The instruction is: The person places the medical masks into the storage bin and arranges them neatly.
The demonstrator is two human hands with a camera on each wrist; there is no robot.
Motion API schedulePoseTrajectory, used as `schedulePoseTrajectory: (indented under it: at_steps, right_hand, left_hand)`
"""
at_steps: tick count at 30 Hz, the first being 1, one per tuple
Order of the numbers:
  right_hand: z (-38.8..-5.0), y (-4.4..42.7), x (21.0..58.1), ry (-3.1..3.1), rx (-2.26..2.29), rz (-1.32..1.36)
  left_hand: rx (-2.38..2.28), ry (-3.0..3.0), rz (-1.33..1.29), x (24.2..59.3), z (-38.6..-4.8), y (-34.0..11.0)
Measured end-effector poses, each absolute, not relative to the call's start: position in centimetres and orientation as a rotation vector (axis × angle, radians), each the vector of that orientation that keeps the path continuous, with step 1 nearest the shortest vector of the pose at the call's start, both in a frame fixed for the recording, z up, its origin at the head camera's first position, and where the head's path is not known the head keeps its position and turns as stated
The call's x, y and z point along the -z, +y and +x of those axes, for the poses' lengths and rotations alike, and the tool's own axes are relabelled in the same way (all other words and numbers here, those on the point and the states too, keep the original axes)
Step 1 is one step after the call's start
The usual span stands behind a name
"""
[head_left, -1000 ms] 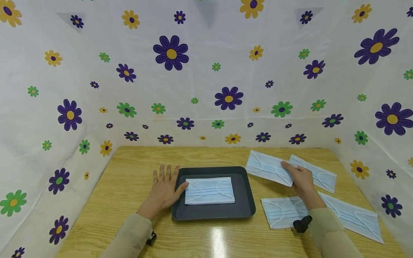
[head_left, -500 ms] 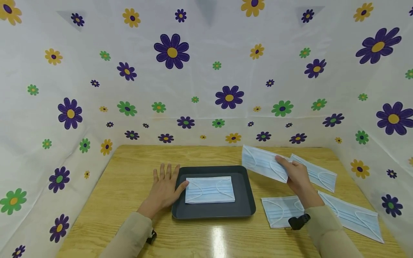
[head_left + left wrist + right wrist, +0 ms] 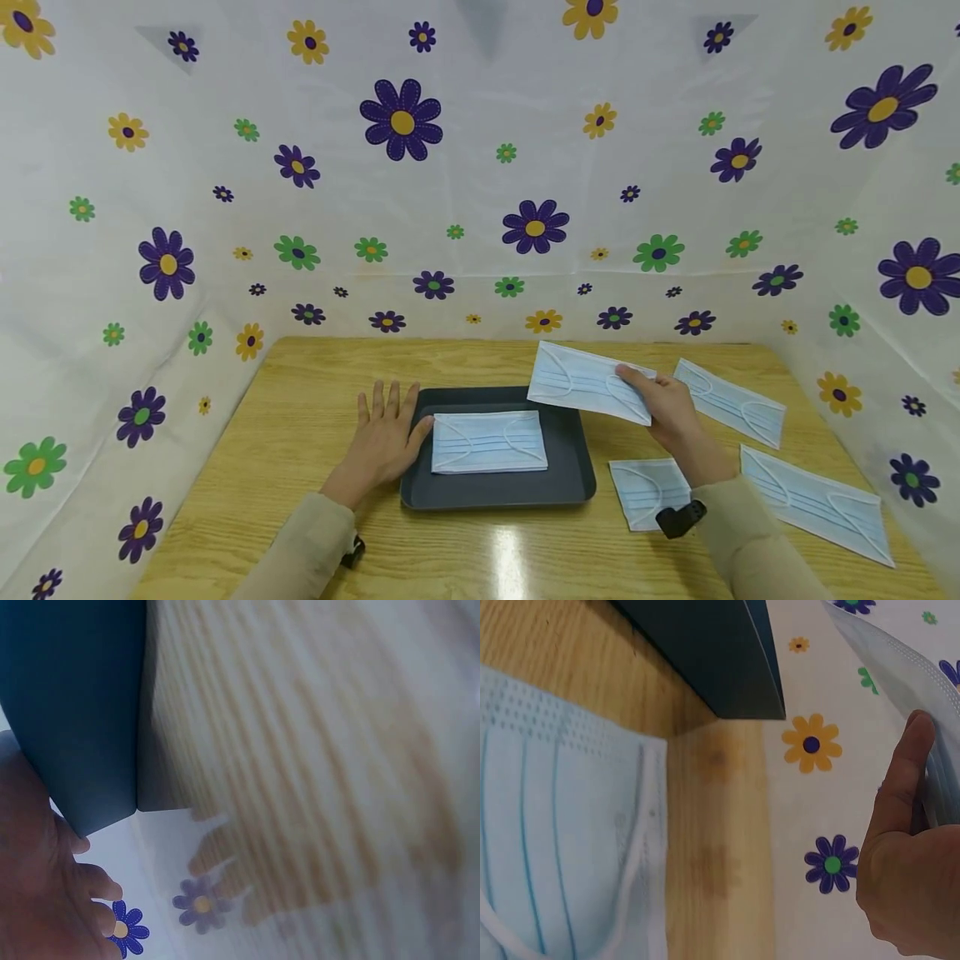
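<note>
My right hand (image 3: 670, 414) pinches a light blue face mask (image 3: 585, 382) by its right end, thumb on top. The mask is held up, its left end over the back right corner of a dark grey tray (image 3: 573, 467). Flat inside that tray lies a face mask stack or single mask (image 3: 489, 443); I cannot tell how many layers. My left hand (image 3: 382, 437) rests with spread, straight fingers at the tray's left side, thumb over its rim. In the right wrist view, the thumb (image 3: 907, 772) presses on the held mask (image 3: 892, 667).
Three more masks lie right of the tray: one at the back (image 3: 731, 404), one at far right (image 3: 817, 504), and one near the tray (image 3: 647, 492), partly covered by the right arm. The wooden table (image 3: 300, 367) is bordered by a flowered cloth (image 3: 465, 183).
My right hand has carried the held mask leftwards from beside the tray to over its back right corner. The left hand has stayed by the tray.
</note>
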State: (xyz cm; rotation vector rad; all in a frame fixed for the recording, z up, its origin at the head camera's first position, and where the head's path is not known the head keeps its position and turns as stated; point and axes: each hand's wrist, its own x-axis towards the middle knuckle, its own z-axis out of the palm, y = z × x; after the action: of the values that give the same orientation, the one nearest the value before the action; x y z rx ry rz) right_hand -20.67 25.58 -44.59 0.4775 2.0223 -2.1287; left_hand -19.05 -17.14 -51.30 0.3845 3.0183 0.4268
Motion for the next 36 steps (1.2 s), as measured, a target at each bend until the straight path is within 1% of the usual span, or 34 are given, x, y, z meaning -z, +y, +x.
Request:
schedulePoseTrajectory:
  at_steps: [10, 20, 36]
  right_hand:
    - [-20.8, 22.2, 46.0, 2.063, 1.985, 0.393]
    - [-20.7, 19.2, 46.9, 2.021, 1.963, 0.283]
    - [-21.1, 15.9, 47.5, 2.049, 1.918, 0.238]
  left_hand:
    - [-0.452, 3.02, 0.383, 51.6, -19.2, -17.2]
    - [-0.425, 3.016, 0.365, 51.4, -19.1, -17.1]
    - [-0.422, 3.035, 0.368, 51.4, -19.0, -16.9]
